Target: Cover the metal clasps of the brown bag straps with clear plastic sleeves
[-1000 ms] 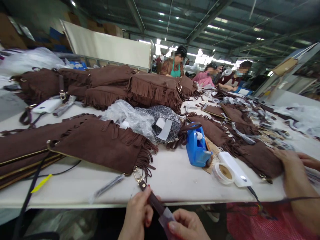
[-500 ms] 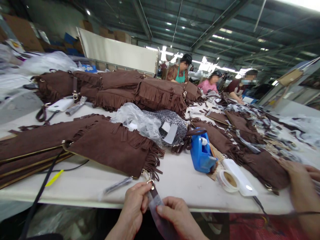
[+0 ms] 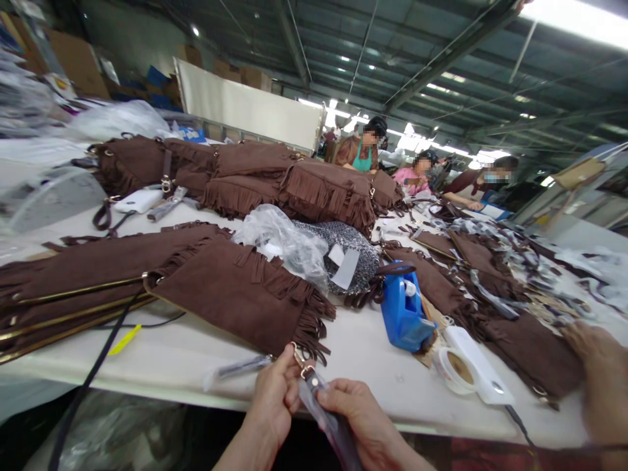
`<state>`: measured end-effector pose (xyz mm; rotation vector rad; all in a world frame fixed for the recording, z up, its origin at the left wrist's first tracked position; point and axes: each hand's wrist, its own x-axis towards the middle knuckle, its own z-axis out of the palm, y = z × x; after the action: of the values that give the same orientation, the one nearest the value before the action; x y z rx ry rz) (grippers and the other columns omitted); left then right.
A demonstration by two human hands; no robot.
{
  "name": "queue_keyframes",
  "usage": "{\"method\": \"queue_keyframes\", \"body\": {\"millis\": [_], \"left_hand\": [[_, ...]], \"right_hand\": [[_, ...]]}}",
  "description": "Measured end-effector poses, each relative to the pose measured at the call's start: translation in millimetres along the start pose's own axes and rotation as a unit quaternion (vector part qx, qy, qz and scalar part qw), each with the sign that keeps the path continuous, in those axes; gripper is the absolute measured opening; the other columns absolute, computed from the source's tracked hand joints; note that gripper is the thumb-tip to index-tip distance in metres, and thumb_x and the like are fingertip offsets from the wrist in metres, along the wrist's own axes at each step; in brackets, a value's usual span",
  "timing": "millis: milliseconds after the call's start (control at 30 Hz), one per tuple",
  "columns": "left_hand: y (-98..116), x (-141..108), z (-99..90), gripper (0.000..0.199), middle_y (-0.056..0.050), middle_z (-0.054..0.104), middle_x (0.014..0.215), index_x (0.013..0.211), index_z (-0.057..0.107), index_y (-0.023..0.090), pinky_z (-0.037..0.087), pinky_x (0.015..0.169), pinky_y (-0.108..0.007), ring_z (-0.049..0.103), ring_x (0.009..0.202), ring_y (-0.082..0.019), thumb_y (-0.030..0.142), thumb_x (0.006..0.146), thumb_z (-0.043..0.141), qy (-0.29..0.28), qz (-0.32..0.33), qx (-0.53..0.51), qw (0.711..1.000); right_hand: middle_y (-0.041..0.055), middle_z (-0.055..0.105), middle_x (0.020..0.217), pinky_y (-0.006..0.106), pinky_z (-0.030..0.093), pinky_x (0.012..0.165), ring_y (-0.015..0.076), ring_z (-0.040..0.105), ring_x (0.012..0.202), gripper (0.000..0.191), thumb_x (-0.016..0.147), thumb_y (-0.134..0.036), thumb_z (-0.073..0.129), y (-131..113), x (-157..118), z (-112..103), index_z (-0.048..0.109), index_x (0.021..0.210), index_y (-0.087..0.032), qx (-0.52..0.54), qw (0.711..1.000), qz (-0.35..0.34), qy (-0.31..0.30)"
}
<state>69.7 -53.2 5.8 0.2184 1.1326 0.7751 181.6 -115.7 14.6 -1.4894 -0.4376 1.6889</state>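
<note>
Left hand (image 3: 277, 387) has a narrow pinch on the gold clasp (image 3: 301, 361) while the right hand (image 3: 356, 409) grips the attached plastic-sleeved strap (image 3: 339, 435), bottom center of the frame, just below a fringed brown bag (image 3: 235, 291).

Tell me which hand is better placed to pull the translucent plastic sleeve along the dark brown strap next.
Probably the right hand: it pinches the sleeve around the strap, while the left hand holds the gold metal clasp.
</note>
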Motion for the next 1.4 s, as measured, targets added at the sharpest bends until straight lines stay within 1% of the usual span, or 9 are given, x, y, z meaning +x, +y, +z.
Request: {"method": "queue_keyframes", "body": {"millis": [367, 667, 767, 867, 933, 1033, 1133, 1267, 1400], "left_hand": [[-15.6, 8.9, -0.5, 0.018, 0.011, 0.027, 0.021, 0.055, 0.051, 0.016, 0.008, 0.029, -0.015, 0.018, 0.021, -0.003, 0.026, 0.057, 0.066, 0.034, 0.058, -0.042, 0.997], [-22.2, -7.0, -11.3, 0.033, -0.002, 0.057, 0.047, 0.071, 0.058, 0.012, 0.015, 0.03, -0.02, 0.024, 0.025, -0.004, 0.041, 0.075, 0.041, 0.019, 0.12, 0.085, 0.989], [-21.3, -6.0, -26.1, 0.03, -0.01, 0.067, 0.078, 0.091, 0.06, 0.014, 0.041, 0.045, -0.028, 0.055, 0.05, -0.016, 0.032, 0.077, 0.042, 0.092, 0.356, 0.32, 0.873], [-8.2, 2.4, -34.6, 0.032, -0.013, 0.062, 0.107, 0.102, 0.06, 0.018, 0.046, 0.076, -0.041, 0.057, 0.092, -0.026, 0.015, 0.078, 0.038, 0.091, 0.564, 0.528, 0.628], [2.8, 8.8, -35.1, 0.034, -0.013, 0.062, 0.108, 0.1, 0.061, 0.019, 0.045, 0.075, -0.043, 0.055, 0.094, -0.028, 0.008, 0.076, 0.04, 0.067, 0.587, 0.631, 0.503], [10.1, 14.7, -35.1, 0.032, -0.013, 0.062, 0.106, 0.098, 0.061, 0.018, 0.045, 0.071, -0.042, 0.055, 0.091, -0.028, 0.007, 0.074, 0.044, 0.051, 0.592, 0.669, 0.447], [0.0, 14.4, -39.6, 0.026, -0.011, 0.064, 0.096, 0.095, 0.061, 0.018, 0.045, 0.076, -0.039, 0.056, 0.088, -0.024, 0.012, 0.077, 0.044, 0.055, 0.6, 0.557, 0.572], [-26.3, 7.0, -40.8, 0.028, -0.005, 0.062, 0.06, 0.072, 0.06, 0.018, 0.041, 0.045, -0.026, 0.056, 0.05, -0.017, 0.04, 0.078, 0.044, 0.014, 0.285, 0.336, 0.898], [-44.7, -3.4, -27.2, 0.049, -0.002, 0.06, 0.054, 0.064, 0.056, 0.015, 0.028, 0.036, -0.018, 0.055, 0.041, -0.013, 0.064, 0.06, 0.057, -0.085, 0.057, 0.158, 0.982]], "right_hand": [[-0.0013, 0.056, 0.042, 0.02, 0.029, 0.04, 0.0068, 0.044, 0.037, 0.038, 0.047, -0.041, 0.076, -8.3, 18.7, 18.3, 0.054, 0.057, -0.013, -0.002, 0.997, -0.077, 0.015], [-0.0042, 0.052, 0.042, 0.022, 0.032, 0.041, 0.0071, 0.043, 0.037, 0.035, 0.049, -0.041, 0.074, -11.4, 31.7, 19.4, 0.052, 0.056, -0.015, -0.05, 0.994, -0.096, 0.03], [-0.0055, 0.05, 0.04, 0.021, 0.03, 0.04, 0.0066, 0.042, 0.036, 0.033, 0.049, -0.039, 0.074, -9.9, 32.0, 16.9, 0.052, 0.056, -0.015, -0.04, 0.995, -0.083, 0.036], [-0.0055, 0.049, 0.04, 0.02, 0.03, 0.04, 0.0063, 0.041, 0.035, 0.034, 0.046, -0.038, 0.076, -11.0, 32.2, 15.0, 0.052, 0.056, -0.015, -0.027, 0.996, -0.073, 0.042], [-0.0043, 0.051, 0.04, 0.02, 0.031, 0.039, 0.0063, 0.042, 0.035, 0.036, 0.043, -0.037, 0.078, -13.4, 32.6, 13.9, 0.053, 0.056, -0.014, -0.017, 0.997, -0.069, 0.04], [-0.0019, 0.053, 0.041, 0.021, 0.032, 0.039, 0.0069, 0.043, 0.035, 0.037, 0.041, -0.036, 0.079, -17.0, 33.6, 12.3, 0.054, 0.056, -0.013, -0.004, 0.999, -0.048, 0.024], [-0.0004, 0.053, 0.04, 0.02, 0.031, 0.037, 0.0069, 0.042, 0.033, 0.034, 0.044, -0.034, 0.077, -17.5, 34.2, 10.9, 0.053, 0.056, -0.012, 0.013, 1.0, -0.025, 0.009], [-0.0001, 0.054, 0.043, 0.019, 0.032, 0.038, 0.0064, 0.043, 0.035, 0.032, 0.048, -0.032, 0.075, -13.9, 31.7, 10.5, 0.056, 0.06, -0.01, 0.036, 0.999, 0.002, -0.009], [-0.0019, 0.051, 0.042, 0.02, 0.032, 0.04, 0.0073, 0.043, 0.037, 0.028, 0.048, -0.031, 0.074, -10.9, 27.0, 13.6, 0.054, 0.055, -0.012, 0.058, 0.998, 0.007, -0.031]]}}
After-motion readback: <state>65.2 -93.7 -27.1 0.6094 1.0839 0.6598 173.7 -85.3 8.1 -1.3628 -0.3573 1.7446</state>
